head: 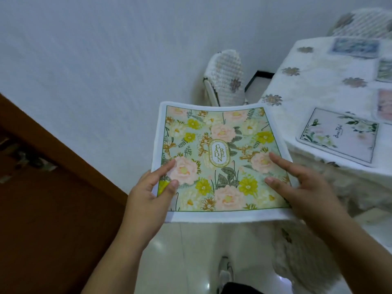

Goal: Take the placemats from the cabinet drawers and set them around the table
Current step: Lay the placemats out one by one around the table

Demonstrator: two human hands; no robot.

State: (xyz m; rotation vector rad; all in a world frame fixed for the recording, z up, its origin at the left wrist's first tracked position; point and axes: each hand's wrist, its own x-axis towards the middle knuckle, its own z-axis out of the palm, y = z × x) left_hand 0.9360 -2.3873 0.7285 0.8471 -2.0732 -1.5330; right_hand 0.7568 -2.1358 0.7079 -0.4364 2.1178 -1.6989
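1. The floral placemat (220, 160) is up in the air, dead centre, face up with its "GARDEN" label readable. It is carried flat, with nothing under it but floor.
2. Over at 2 o'clock is the table (318, 85) with its white cloth, and there's work already done: a white mat with leaves (339, 139) lies nearest, a blue mat (354, 45) sits at the far end, and a green mat (385, 71) and a pink mat (385, 105) are cut off by the picture's right edge.
3. So four are laid and one is in transit, and I'd call this well past halfway. The drawers aren't in view, so I can't tell how many mats are left to fetch.
4. What's left for this one, as I read it: swing it round toward 2 o'clock and find a free place on the cloth.
5. The left hand (152, 187) is at 8 o'clock on the mat. Two digits lie on top of the print, slightly parted. The rest are hidden beneath, so it's a pinch on the left border.
6. The right hand (297, 183) is at 4 o'clock. Two digits are straight and spread wide across the flowers, and the other fingers are out of sight past the right border. It reads as a looser pinch.
7. A padded chair (224, 79) stands at 12 o'clock against the wall, and a brown wooden panel (53, 187) fills 9 o'clock.
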